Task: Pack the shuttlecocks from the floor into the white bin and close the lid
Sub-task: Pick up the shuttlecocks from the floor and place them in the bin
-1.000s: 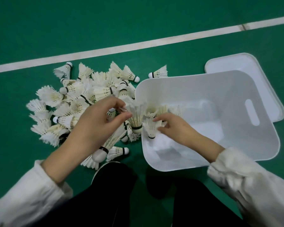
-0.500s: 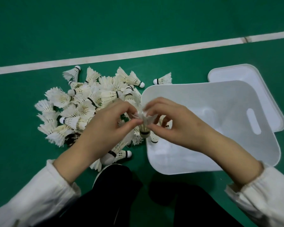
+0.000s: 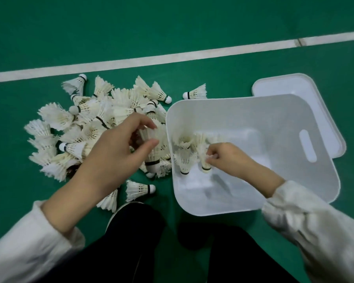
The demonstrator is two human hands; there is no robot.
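A shuttlecock (image 3: 204,158) is set cork-down inside the white bin (image 3: 274,203) by the right hand (image 3: 226,158), whose fingers are pinched together on its feathers, while the left hand (image 3: 119,152) is lowered over the heap of shuttlecocks (image 3: 86,129) on the green floor (image 3: 172,27) to the left of the bin, thumb and forefinger apart around the skirt of a stack (image 3: 152,152) standing at the heap's right edge; whether the stack is actually gripped cannot be told. The step is judged best done with a light pinch low on the skirt, so that no feathers are crushed, and with each piece stood upright close beside its neighbours. In the bin, a few shuttlecocks are seen upright at the left side, near the wall; the rest of the base is bare. The lid (image 3: 298,86) is lying upturned on the floor beyond the bin's far right corner, partly hidden behind it. Most of the shuttlecocks are yet to be packed, one (image 3: 194,92) lying apart near the bin's far left corner.
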